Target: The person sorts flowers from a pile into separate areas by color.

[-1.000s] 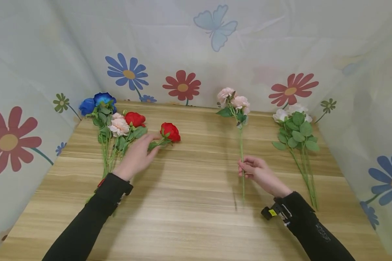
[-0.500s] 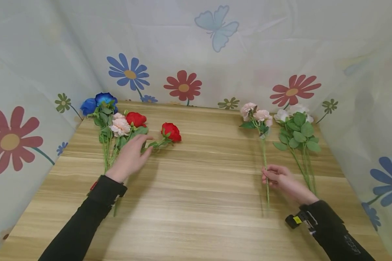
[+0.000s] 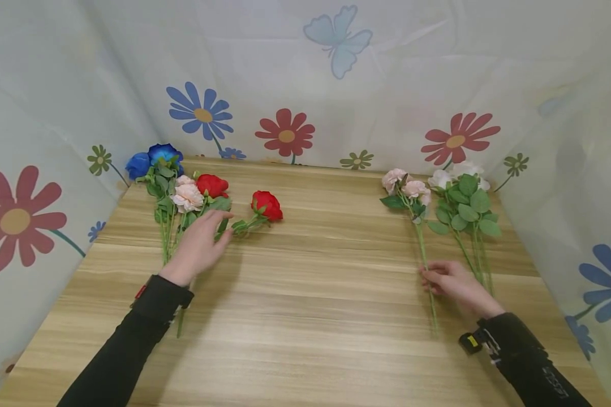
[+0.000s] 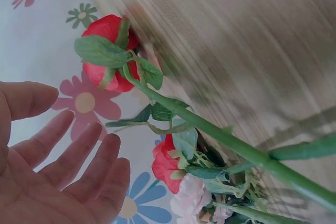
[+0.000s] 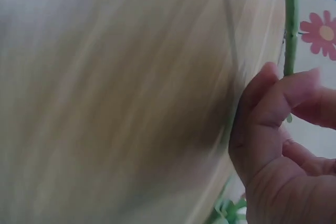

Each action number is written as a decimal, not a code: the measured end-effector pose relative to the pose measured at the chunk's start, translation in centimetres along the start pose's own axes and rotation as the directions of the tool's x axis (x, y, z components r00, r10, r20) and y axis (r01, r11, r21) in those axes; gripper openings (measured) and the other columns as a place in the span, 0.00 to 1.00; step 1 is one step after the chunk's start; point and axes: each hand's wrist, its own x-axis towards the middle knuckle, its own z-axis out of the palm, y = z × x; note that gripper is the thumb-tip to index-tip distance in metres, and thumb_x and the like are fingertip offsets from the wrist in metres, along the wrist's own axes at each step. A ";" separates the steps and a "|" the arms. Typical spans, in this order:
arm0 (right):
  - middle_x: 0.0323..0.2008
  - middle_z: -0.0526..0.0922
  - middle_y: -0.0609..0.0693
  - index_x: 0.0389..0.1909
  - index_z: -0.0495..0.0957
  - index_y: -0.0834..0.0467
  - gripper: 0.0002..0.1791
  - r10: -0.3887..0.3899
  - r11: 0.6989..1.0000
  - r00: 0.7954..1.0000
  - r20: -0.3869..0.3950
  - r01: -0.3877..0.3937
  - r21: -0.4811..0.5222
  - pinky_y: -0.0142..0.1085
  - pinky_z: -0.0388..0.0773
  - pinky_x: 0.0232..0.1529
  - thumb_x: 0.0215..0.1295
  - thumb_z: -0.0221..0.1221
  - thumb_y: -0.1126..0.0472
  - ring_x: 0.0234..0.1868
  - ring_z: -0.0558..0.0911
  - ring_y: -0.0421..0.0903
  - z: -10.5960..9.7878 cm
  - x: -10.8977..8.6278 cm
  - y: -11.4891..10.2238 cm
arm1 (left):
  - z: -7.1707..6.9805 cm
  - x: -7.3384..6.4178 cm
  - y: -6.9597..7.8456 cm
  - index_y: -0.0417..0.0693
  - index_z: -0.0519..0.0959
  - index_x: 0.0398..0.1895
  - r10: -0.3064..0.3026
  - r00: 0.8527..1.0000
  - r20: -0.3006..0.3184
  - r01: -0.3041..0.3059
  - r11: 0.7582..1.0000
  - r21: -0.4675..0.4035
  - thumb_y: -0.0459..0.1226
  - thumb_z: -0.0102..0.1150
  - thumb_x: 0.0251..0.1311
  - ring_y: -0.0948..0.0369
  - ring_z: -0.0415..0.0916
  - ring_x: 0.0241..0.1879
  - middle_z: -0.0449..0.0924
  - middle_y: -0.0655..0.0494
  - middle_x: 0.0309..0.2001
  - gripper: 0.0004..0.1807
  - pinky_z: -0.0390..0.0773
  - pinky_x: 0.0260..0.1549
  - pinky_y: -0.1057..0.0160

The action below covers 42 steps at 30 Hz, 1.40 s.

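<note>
The head camera looks forward and down at both hands [image 3: 196,249] [image 3: 458,285], each nearer in its wrist view.

Curtained tabletop booth. A wood-grain table [image 3: 305,339] is bounded at the back, left and right by pale, creased sheeting [image 3: 265,56], which bears printed daisies [image 3: 285,135] in red, blue and green and a light-blue butterfly [image 3: 338,42]. A small black device [image 3: 471,342] worn at the cuff of a black sleeve [image 3: 521,353], consistent with a wrist camera, indicates a recording set-up. The sheeting screens off the surroundings; whether these are a home, laboratory or studio cannot be determined.
</note>
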 end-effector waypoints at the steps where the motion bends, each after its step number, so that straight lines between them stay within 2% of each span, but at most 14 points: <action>1: 0.46 0.77 0.67 0.57 0.63 0.80 0.23 -0.007 0.999 1.000 -0.014 0.006 -0.039 0.29 0.79 0.32 0.71 0.49 0.65 0.35 0.81 0.42 -0.1 0.0 0.0 | 0.0 0.0 -0.1 0.40 0.71 0.58 -0.002 1.000 -0.003 0.002 1.000 0.005 0.37 0.53 0.66 0.45 0.71 0.54 0.72 0.42 0.55 0.19 0.72 0.50 0.44; 4: 0.42 0.78 0.66 0.54 0.66 0.79 0.21 -0.029 0.990 0.998 -0.053 0.022 -0.141 0.31 0.80 0.31 0.68 0.51 0.66 0.33 0.81 0.44 -0.3 0.2 0.1 | 0.0 -0.1 -0.3 0.39 0.72 0.57 -0.002 1.000 -0.012 0.003 1.000 0.012 0.37 0.53 0.65 0.44 0.70 0.54 0.72 0.41 0.55 0.19 0.71 0.50 0.44; 8: 0.34 0.80 0.61 0.50 0.70 0.76 0.18 -0.084 0.963 0.992 -0.094 0.057 -0.264 0.33 0.80 0.28 0.66 0.53 0.66 0.29 0.80 0.47 -0.4 0.2 -0.1 | -0.1 -0.3 -0.5 0.39 0.72 0.57 -0.001 1.000 -0.020 0.002 1.000 0.012 0.37 0.53 0.65 0.44 0.70 0.54 0.73 0.41 0.55 0.19 0.71 0.50 0.44; 11: 0.31 0.81 0.59 0.48 0.71 0.76 0.18 -0.119 0.940 0.987 -0.111 0.076 -0.332 0.34 0.78 0.26 0.64 0.55 0.66 0.26 0.80 0.47 -0.3 0.4 -0.5 | -0.2 -0.3 -0.7 0.40 0.72 0.57 -0.002 1.000 -0.021 0.002 1.000 0.011 0.38 0.53 0.66 0.44 0.70 0.54 0.73 0.41 0.54 0.18 0.71 0.50 0.44; 14: 0.30 0.82 0.60 0.47 0.71 0.77 0.19 -0.123 0.926 0.985 -0.117 0.072 -0.371 0.34 0.77 0.26 0.63 0.57 0.64 0.24 0.80 0.46 0.0 0.7 -0.8 | -0.2 -0.4 -0.7 0.40 0.71 0.57 -0.004 1.000 -0.019 0.004 1.000 0.013 0.38 0.52 0.66 0.45 0.70 0.54 0.73 0.42 0.54 0.18 0.71 0.50 0.44; 20: 0.30 0.82 0.60 0.47 0.70 0.77 0.19 -0.113 0.919 0.987 -0.117 0.059 -0.390 0.36 0.76 0.27 0.62 0.57 0.65 0.24 0.80 0.45 0.4 1.2 -0.9 | -0.2 -0.4 -0.7 0.39 0.72 0.57 -0.006 1.000 -0.019 0.006 1.000 0.016 0.38 0.53 0.66 0.45 0.70 0.54 0.73 0.42 0.54 0.19 0.72 0.49 0.44; 26: 0.31 0.81 0.58 0.48 0.69 0.75 0.19 -0.089 0.931 0.992 -0.089 0.051 -0.362 0.37 0.78 0.29 0.63 0.57 0.64 0.26 0.81 0.45 0.5 1.7 -1.0 | -0.1 -0.4 -0.8 0.39 0.72 0.57 -0.010 1.000 -0.022 0.010 1.000 0.008 0.38 0.53 0.66 0.44 0.70 0.54 0.73 0.41 0.54 0.19 0.71 0.49 0.44; 35: 0.34 0.81 0.61 0.50 0.67 0.75 0.20 -0.055 0.949 0.996 -0.072 0.029 -0.313 0.37 0.79 0.32 0.64 0.55 0.64 0.28 0.81 0.46 0.5 2.2 -1.0 | -0.1 -0.4 -0.9 0.39 0.71 0.58 -0.020 1.000 -0.003 0.020 1.000 0.013 0.39 0.52 0.67 0.44 0.70 0.54 0.72 0.41 0.55 0.19 0.71 0.50 0.44; 39: 0.35 0.81 0.63 0.50 0.69 0.74 0.20 -0.080 0.935 0.989 -0.120 0.033 -0.353 0.37 0.78 0.31 0.64 0.55 0.63 0.30 0.81 0.47 0.5 2.1 -1.3 | -0.1 -0.4 -0.9 0.39 0.71 0.58 -0.019 1.000 -0.001 0.020 1.000 0.016 0.40 0.51 0.67 0.44 0.70 0.54 0.72 0.41 0.55 0.19 0.71 0.50 0.44; 42: 0.35 0.81 0.63 0.50 0.71 0.72 0.19 -0.145 0.909 0.971 -0.192 0.054 -0.412 0.38 0.75 0.30 0.63 0.54 0.64 0.31 0.79 0.49 0.5 1.9 -1.7 | -0.1 -0.3 -0.9 0.39 0.71 0.57 -0.014 1.000 -0.006 0.014 1.000 0.017 0.39 0.52 0.67 0.44 0.70 0.54 0.73 0.42 0.54 0.19 0.71 0.50 0.44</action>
